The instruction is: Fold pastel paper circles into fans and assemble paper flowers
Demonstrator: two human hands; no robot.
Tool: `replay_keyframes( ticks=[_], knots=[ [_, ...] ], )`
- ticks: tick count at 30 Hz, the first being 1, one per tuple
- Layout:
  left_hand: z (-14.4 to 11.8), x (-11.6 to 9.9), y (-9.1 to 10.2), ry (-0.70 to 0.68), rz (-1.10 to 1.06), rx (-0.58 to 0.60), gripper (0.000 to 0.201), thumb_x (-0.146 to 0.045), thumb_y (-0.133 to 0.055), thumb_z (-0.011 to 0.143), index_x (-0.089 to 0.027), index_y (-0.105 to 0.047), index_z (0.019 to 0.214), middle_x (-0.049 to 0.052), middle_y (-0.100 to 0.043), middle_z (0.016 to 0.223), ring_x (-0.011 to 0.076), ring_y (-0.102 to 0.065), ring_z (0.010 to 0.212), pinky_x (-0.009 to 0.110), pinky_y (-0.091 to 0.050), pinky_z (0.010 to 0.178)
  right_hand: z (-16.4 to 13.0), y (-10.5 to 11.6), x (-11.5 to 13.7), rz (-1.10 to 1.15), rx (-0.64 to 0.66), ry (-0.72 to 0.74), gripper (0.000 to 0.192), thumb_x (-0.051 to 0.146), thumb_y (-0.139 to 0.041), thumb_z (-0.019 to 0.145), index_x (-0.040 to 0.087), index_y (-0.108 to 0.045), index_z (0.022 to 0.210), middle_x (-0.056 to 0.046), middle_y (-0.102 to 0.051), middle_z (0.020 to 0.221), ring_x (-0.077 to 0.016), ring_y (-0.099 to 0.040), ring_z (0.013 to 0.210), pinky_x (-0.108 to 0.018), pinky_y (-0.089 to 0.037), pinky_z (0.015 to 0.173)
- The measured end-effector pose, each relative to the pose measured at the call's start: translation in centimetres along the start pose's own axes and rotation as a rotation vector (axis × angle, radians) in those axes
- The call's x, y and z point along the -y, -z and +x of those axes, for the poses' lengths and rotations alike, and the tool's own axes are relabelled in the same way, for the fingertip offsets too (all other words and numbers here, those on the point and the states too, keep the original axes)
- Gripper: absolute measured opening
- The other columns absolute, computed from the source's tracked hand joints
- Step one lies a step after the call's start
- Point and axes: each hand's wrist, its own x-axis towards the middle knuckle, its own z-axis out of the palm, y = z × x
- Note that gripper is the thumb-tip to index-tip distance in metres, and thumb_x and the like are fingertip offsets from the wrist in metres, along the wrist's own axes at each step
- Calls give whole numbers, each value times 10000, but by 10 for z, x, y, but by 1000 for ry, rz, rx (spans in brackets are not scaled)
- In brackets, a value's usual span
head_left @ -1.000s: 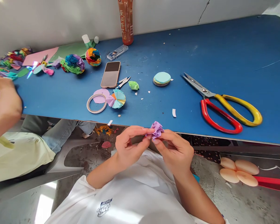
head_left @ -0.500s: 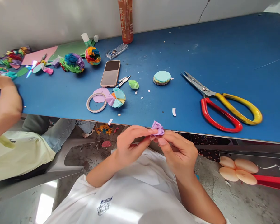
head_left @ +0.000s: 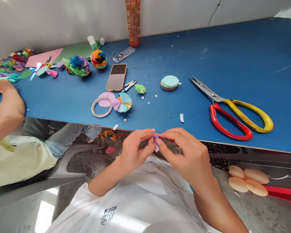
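Hands work at the desk (head_left: 208,48) edge: left hand (head_left: 135,150) and right hand (head_left: 186,155) both pinch a small purple paper (head_left: 156,142), mostly hidden. Judging by two finished balls (head_left: 77,65) and spare circles (head_left: 169,82), it seems early.

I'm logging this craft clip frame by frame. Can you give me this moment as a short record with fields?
setting: blue table against a pale wall
left hand: pinches the purple paper piece
right hand: pinches the same piece from the other side, mostly covering it
nearest on table: tape ring, folded paper fan, phone
right side: red-and-yellow scissors, open
middle: stack of paper circles
far left: another person's hand
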Motion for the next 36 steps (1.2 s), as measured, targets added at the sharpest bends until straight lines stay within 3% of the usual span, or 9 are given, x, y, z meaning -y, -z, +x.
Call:
replay_keyframes(
  ticks=[7,13,19,29,36],
  knots=[
    [-10,3,8,55,-93,123,276,-141,-611,861,-176,-565,1130,84,-762,929,145,-743,831,226,-603,753,-4,6,0,57,202,-149,49,251,-603,859,227,-606,816,3,-659,776,-123,-593,644,-243,-443,547],
    [-16,2,19,137,-88,198,163,-183,-630,856,-151,-632,1015,91,-759,888,163,-741,804,253,-613,732,-7,2,-1,159,316,-166,141,226,-562,877,225,-590,739,24,-624,708,-104,-552,613,-224,-424,534],
    [-20,1,29,351,-196,199,130,-237,-714,791,-152,-693,888,73,-768,821,156,-735,736,231,-611,674,-7,-3,3,188,368,-193,171,215,-541,881,217,-570,712,12,-602,689,-116,-533,601,-241,-418,535],
    [-26,8,33,501,-327,207,146,-300,-729,774,-154,-728,774,72,-759,774,146,-706,687,221,-581,592,-7,-11,6,207,381,-167,179,192,-530,869,214,-548,693,9,-581,674,-121,-508,602,-245,-406,545],
    [-31,13,36,660,-336,361,198,-333,-710,793,-164,-760,883,84,-740,834,144,-675,742,207,-536,600,-12,-16,-1,238,390,-130,186,179,-514,880,209,-542,699,9,-582,676,-116,-529,601,-235,-423,534]
  ],
)
